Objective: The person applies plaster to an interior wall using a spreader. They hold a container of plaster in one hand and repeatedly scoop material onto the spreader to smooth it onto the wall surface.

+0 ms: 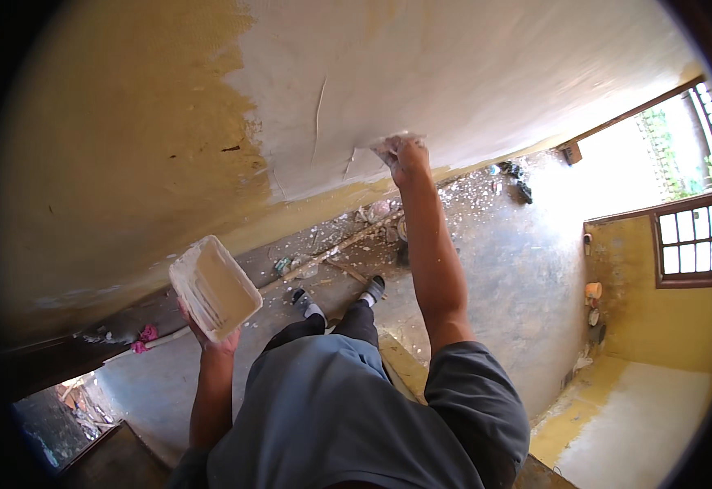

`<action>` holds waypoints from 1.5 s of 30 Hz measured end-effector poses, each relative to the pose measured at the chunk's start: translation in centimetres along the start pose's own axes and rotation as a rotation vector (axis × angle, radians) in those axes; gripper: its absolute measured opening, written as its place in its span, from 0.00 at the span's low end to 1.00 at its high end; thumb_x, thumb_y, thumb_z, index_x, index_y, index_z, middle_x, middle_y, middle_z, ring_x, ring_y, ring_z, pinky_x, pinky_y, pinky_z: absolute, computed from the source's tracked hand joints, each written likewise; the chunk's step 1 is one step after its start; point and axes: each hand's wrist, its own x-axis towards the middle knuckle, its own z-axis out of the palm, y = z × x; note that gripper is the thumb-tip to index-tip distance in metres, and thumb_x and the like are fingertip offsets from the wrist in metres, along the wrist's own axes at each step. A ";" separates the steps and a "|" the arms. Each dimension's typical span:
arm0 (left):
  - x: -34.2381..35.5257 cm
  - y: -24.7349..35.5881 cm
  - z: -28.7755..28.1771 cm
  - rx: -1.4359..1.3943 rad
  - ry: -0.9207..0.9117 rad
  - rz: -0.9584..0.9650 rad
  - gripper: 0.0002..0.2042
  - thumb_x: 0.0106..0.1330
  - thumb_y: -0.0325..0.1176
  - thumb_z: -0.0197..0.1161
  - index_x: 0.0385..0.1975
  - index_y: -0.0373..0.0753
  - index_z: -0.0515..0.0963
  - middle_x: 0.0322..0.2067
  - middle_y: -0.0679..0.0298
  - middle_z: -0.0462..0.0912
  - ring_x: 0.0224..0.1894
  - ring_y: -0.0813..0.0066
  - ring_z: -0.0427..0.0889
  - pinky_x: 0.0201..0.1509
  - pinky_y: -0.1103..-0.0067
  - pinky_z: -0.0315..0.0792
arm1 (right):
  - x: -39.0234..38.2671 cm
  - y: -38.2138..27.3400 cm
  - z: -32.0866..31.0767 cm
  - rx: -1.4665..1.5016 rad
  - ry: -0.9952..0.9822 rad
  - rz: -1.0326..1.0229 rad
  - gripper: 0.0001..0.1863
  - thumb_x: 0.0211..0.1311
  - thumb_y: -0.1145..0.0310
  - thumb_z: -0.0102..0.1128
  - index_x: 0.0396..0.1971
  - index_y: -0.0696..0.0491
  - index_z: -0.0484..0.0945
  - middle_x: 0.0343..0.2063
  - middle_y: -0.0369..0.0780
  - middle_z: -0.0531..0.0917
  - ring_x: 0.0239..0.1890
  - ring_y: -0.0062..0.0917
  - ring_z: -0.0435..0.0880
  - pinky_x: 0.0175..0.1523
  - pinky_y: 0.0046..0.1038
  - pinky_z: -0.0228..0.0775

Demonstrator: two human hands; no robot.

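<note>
White putty tray point(215, 287) in left hand point(207, 337), right hand point(405, 156) (blade pressed) on wall point(454, 73)

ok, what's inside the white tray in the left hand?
The white tray, held up by the left hand, shows pale putty smeared over its floor and walls, with scrape streaks near one side. How deep it lies cannot be judged. The underside is hidden.

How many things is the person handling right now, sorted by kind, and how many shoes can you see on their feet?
Square white trays: 1, held up by the left hand — white tray
Flat spreading tools: 1, pressed to the wall by the right hand — spreading tool
Dark shoes: 2 — left shoe, right shoe
Total: 4
</note>
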 end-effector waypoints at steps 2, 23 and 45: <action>0.3 -0.1 0.1 0.006 -0.025 0.005 0.37 0.62 0.67 0.53 0.68 0.54 0.62 0.63 0.70 0.70 0.62 0.63 0.72 0.63 0.60 0.69 | -2.8 -4.6 4.2 -0.059 0.007 0.005 0.11 0.66 0.82 0.44 0.45 0.70 0.67 0.38 0.49 0.75 0.40 0.40 0.80 0.55 0.49 0.81; -2.2 1.5 0.4 0.091 0.037 0.012 0.37 0.61 0.67 0.54 0.68 0.55 0.61 0.63 0.70 0.71 0.62 0.62 0.72 0.61 0.56 0.70 | 4.1 21.5 -13.0 0.040 0.116 0.327 0.11 0.61 0.83 0.52 0.43 0.58 0.76 0.36 0.40 0.80 0.38 0.30 0.81 0.43 0.32 0.77; 1.7 -1.1 -3.0 -0.233 -0.001 -0.004 0.35 0.61 0.65 0.55 0.65 0.53 0.65 0.62 0.67 0.72 0.61 0.59 0.74 0.59 0.52 0.73 | -10.5 -10.2 11.6 0.009 -0.132 -0.095 0.13 0.67 0.78 0.48 0.47 0.69 0.65 0.52 0.52 0.62 0.49 0.48 0.73 0.62 0.51 0.74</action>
